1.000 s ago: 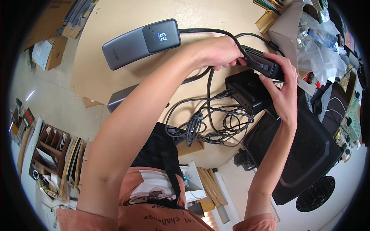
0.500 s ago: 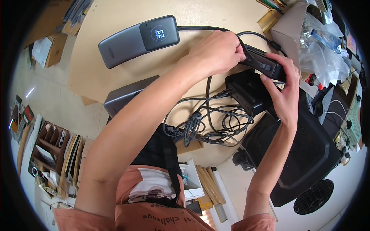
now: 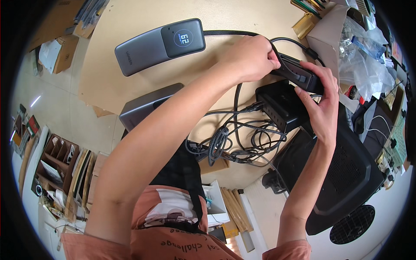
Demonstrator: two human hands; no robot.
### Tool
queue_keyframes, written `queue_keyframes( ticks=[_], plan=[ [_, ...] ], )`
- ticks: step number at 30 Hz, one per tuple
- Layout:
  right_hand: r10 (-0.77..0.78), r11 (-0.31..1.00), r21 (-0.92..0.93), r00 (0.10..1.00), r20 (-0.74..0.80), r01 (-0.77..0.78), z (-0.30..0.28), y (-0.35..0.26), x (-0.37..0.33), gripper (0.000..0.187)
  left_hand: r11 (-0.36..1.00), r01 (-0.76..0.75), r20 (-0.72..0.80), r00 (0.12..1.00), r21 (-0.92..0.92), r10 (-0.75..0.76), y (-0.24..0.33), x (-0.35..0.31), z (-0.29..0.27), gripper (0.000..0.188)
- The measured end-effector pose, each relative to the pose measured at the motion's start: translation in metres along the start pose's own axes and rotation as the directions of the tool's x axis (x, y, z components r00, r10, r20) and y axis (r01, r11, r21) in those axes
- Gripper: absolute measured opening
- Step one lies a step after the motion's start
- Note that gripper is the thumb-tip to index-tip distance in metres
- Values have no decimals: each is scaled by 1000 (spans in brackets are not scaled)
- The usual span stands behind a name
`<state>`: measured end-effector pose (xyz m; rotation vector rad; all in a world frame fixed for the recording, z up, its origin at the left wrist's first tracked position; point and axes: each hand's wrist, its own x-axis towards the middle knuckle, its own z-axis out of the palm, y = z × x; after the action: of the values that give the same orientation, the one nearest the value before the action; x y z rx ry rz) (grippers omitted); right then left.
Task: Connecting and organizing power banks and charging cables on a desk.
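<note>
My left hand (image 3: 251,56) is closed in a pinch on a flat black cable (image 3: 286,71); its plug end lies against a dark, box-shaped device (image 3: 308,78). My right hand (image 3: 323,97) grips the near right end of that device, thumb below and fingers over the top. To the left lies a grey power bank (image 3: 145,52) with a lit display, and a dark cable runs from its right end behind my left hand. Below the gripped device stands a black charging block (image 3: 281,106) with a row of ports, a plug in one of them.
Several tangled dark cables (image 3: 219,141) lie in front of the charging block. A second grey device (image 3: 141,104) sits partly behind my left forearm. An open carton (image 3: 326,37) with clear plastic bags stands at the far right. A large black chair-like panel (image 3: 338,173) fills the lower right.
Both hands hold nearly the same grip on the cable and the device. The whole view has shifted slightly, with everything a little further right.
</note>
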<state>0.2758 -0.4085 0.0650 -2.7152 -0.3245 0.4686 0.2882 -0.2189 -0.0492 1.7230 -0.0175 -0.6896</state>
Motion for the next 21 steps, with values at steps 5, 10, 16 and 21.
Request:
queue_keyframes(
  ticks=[5, 10, 16, 21],
  plan=[
    [-45, 999, 9, 999, -10, 45, 1, 3, 1, 56, 997, 41, -47, 998, 72, -38, 2, 1, 7, 17],
    [-45, 997, 61, 998, -31, 47, 2, 0, 1, 62, 995, 93, -29, 995, -21, -93, 0, -1, 11, 17],
    [-25, 997, 73, 999, -36, 28, 1, 0, -3, 64, 992, 14, -24, 1000, 126, -11, 14, 4, 7, 18],
    [-26, 997, 68, 1000, -17, 27, 4, -2, 2, 64, 992, 105, 72, 991, 65, -110, 13, 13, 0, 20]
  ],
)
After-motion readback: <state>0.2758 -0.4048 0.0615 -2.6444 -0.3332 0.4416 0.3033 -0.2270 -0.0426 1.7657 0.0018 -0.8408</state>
